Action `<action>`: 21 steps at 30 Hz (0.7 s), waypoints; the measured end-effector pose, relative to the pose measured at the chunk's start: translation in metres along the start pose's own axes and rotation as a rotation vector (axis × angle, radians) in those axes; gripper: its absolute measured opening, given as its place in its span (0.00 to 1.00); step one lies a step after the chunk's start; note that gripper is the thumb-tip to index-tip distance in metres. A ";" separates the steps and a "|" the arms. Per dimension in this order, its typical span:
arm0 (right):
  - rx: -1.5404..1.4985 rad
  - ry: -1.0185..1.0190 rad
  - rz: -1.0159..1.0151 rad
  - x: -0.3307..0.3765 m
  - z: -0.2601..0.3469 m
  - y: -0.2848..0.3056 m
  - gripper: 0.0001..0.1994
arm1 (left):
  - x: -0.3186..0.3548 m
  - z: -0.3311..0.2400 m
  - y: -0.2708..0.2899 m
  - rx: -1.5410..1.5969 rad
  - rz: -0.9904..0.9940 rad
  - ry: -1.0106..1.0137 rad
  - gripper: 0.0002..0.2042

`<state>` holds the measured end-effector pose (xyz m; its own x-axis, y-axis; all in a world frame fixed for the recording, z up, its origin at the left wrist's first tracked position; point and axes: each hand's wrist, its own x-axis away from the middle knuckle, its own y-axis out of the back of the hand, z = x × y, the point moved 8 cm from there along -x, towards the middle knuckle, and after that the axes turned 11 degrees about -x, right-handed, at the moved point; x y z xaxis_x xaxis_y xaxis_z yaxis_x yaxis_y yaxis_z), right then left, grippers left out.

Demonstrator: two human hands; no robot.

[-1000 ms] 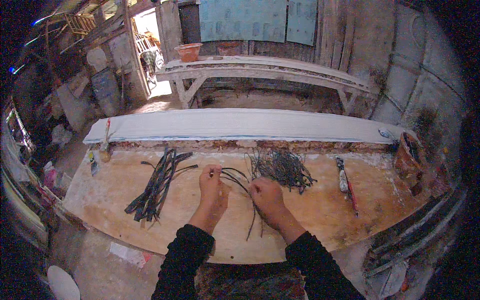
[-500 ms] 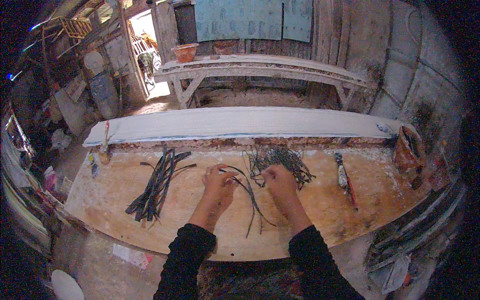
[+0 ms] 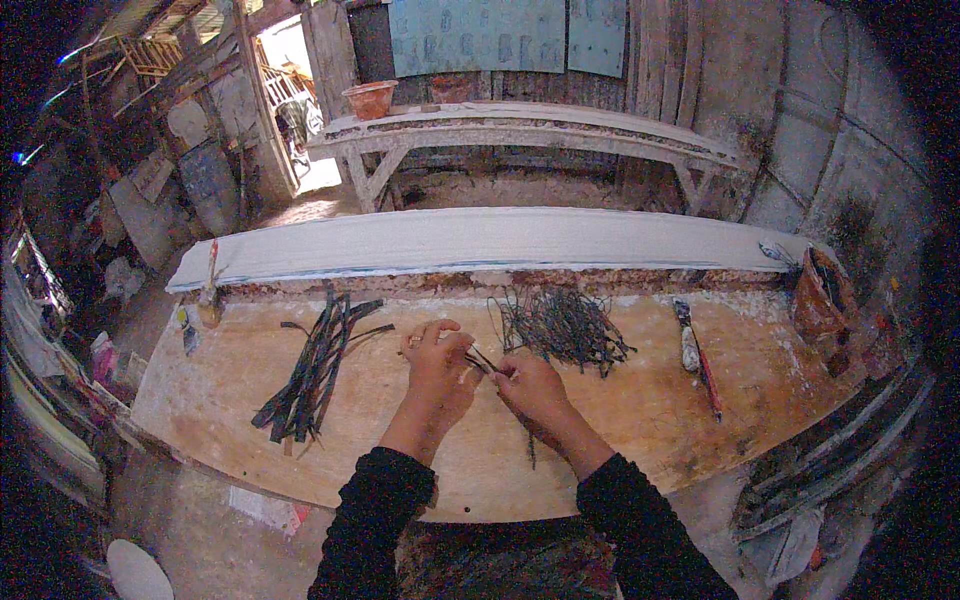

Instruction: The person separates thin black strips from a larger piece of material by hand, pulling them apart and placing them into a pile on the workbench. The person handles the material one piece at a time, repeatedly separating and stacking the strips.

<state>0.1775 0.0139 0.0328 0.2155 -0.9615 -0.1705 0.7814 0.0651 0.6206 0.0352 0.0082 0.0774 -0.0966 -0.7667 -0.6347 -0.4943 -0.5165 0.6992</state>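
- Head view: our left hand [image 3: 437, 362] and right hand [image 3: 530, 385] meet at mid-workboard [image 3: 640, 420], fingers of both pinched on thin dark strips [image 3: 482, 361] running between them.
- Step, as we judge it: working the strands together; next calls for a steady pull.
- Tangled strip pile [image 3: 560, 325] lies just beyond the right hand; flat strip bundle [image 3: 315, 365] lies left of the hands.
- Bare board near its front edge gives us room.
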 end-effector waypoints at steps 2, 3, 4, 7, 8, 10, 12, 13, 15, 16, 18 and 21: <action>-0.195 -0.004 -0.041 -0.001 -0.006 -0.002 0.11 | 0.000 0.013 -0.005 -0.023 -0.135 -0.046 0.10; -0.291 -0.063 -0.022 0.000 -0.005 -0.001 0.11 | 0.000 0.019 -0.007 -0.054 -0.175 -0.057 0.09; -0.387 -0.123 -0.010 0.000 -0.003 0.000 0.11 | 0.001 0.024 -0.008 -0.085 -0.216 -0.066 0.09; -0.592 -0.354 0.058 0.010 0.005 0.010 0.11 | 0.000 0.033 -0.007 -0.167 -0.258 -0.048 0.06; -0.613 -0.345 0.028 0.013 0.012 0.018 0.11 | -0.002 0.033 -0.003 -0.153 -0.271 -0.031 0.05; -0.624 -0.387 0.028 0.011 0.012 0.022 0.12 | -0.001 0.040 0.005 -0.195 -0.315 -0.023 0.04; -0.592 -0.500 0.061 0.009 -0.006 0.023 0.14 | 0.001 0.050 0.002 -0.244 -0.361 -0.034 0.03; -0.775 -0.455 0.033 0.007 -0.005 0.026 0.13 | 0.001 0.054 0.000 -0.246 -0.378 -0.033 0.03; -1.141 -0.350 -0.018 0.005 0.000 0.031 0.12 | 0.001 0.060 0.001 -0.202 -0.385 -0.001 0.02; -1.170 -0.317 -0.024 0.003 0.000 0.035 0.13 | 0.001 0.062 0.004 -0.189 -0.386 0.013 0.02; -1.226 -0.251 -0.042 -0.001 -0.003 0.047 0.15 | 0.000 0.062 0.008 -0.188 -0.375 0.017 0.02; -1.428 -0.137 -0.050 -0.008 -0.020 0.060 0.13 | -0.001 0.056 0.004 -0.184 -0.378 -0.015 0.03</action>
<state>0.2341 0.0308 0.0565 0.1781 -0.9830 -0.0439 0.7127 0.1597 -0.6831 -0.0152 0.0283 0.0623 0.0491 -0.5052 -0.8616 -0.3345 -0.8211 0.4624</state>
